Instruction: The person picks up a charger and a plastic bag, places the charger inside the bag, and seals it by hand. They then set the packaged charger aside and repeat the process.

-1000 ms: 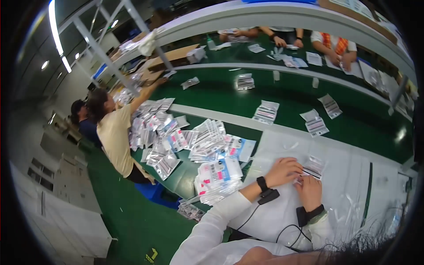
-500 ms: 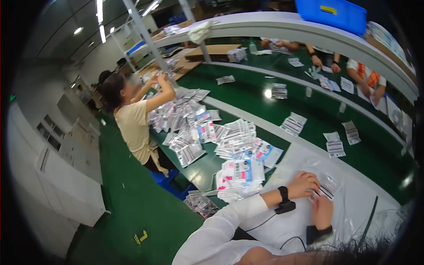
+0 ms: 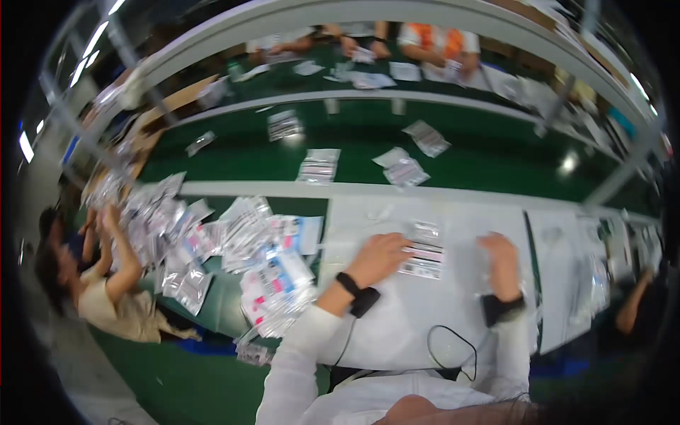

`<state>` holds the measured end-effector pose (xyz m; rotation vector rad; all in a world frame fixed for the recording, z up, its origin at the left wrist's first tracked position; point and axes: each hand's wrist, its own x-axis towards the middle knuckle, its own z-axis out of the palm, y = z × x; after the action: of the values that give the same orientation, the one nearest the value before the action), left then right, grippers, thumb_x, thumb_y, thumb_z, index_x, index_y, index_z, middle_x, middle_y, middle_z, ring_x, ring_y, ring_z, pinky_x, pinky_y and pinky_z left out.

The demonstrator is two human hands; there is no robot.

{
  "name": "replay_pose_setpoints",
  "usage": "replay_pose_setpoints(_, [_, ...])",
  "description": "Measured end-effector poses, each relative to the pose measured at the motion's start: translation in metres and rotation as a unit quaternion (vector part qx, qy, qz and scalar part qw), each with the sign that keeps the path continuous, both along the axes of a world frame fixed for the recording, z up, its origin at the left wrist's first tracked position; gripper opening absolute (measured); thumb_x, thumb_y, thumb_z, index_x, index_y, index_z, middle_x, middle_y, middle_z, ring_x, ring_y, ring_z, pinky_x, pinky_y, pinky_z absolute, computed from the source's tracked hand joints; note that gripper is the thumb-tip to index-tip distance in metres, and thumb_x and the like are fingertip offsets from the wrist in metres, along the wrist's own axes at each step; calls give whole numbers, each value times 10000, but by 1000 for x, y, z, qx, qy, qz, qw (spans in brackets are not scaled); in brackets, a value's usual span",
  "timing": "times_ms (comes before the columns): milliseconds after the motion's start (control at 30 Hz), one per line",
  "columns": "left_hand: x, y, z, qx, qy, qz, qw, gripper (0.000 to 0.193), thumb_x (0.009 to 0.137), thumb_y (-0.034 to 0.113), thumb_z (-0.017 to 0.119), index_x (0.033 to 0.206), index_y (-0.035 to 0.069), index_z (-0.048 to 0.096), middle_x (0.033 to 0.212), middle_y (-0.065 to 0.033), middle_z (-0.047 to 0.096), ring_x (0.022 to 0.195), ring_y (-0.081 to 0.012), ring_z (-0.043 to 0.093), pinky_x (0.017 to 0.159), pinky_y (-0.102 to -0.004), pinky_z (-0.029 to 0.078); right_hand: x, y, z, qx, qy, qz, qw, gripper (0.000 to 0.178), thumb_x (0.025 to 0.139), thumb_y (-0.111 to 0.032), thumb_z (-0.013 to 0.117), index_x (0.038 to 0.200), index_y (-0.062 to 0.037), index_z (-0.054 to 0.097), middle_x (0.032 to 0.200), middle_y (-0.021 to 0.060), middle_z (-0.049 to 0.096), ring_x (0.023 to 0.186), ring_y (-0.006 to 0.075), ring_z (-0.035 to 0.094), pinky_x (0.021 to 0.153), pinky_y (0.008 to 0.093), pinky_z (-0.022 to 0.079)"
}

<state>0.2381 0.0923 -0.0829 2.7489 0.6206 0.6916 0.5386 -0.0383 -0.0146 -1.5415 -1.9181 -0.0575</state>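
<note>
A clear plastic packet (image 3: pixel 423 261) with dark printed stripes lies flat on the white work surface in front of me. My left hand (image 3: pixel 382 256) has its fingertips on the packet's left edge, holding it. To the right, apart from the packet, my right hand (image 3: pixel 501 263) is raised over the white surface with loosely stretched fingers and nothing visible in it; it is somewhat blurred. Beside my left forearm sits a pile of white, blue and pink packets (image 3: pixel 278 287), with more silvery packets (image 3: pixel 244 230) heaped behind it.
Beyond a pale rail (image 3: pixel 269 189), several packets lie spread on the green conveyor belt (image 3: pixel 496 152). At left a co-worker (image 3: pixel 113 297) handles a large packet heap. More people's hands work across the belt. A cable (image 3: pixel 453 329) loops near my right forearm.
My view has swung to the right and levelled. My right hand has come away from the packet, while my left hand stays at it.
</note>
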Motion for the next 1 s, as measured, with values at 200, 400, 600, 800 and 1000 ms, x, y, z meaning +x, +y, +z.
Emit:
replay_pose_setpoints(200, [6,-2,29,-67,13,9,998,430,784,141,654,1207,219,644,1259,51,627,1296,-233,477,1059,-405,338,-28,27,-19,-144,-27,104,984,448,781,-27,581,1201,-172,638,1259,-28,628,1211,261,518,1001,371,372])
replay_pose_setpoints(400, [19,-12,27,-85,6,37,996,379,803,243,692,1180,217,653,1232,40,630,1235,-209,501,1036,-394,326,-26,9,-21,-154,46,63,985,454,774,-128,698,1214,-218,634,1232,-47,632,1182,227,517,979,366,379])
replay_pose_setpoints(600, [30,-19,20,-87,-23,126,988,351,776,284,736,1119,219,695,1169,13,640,1138,-225,541,989,-398,347,-38,18,-41,-116,40,11,992,439,765,-150,728,1192,-205,642,1135,-15,632,1104,234,547,916,372,421])
replay_pose_setpoints(800, [29,-18,24,-32,-29,104,994,208,781,247,730,987,219,733,1175,10,623,1118,-223,549,977,-403,358,-38,13,-43,-81,25,-14,996,365,752,-129,735,1108,-175,668,1100,3,600,1066,259,550,887,381,439])
replay_pose_setpoints(1000, [20,-16,20,-7,-43,159,986,172,795,204,711,966,214,727,1203,12,614,1118,-223,551,974,-407,360,-27,23,-36,-3,-6,-77,997,448,735,-138,748,1172,-157,645,1116,25,598,1081,285,539,894,406,435])
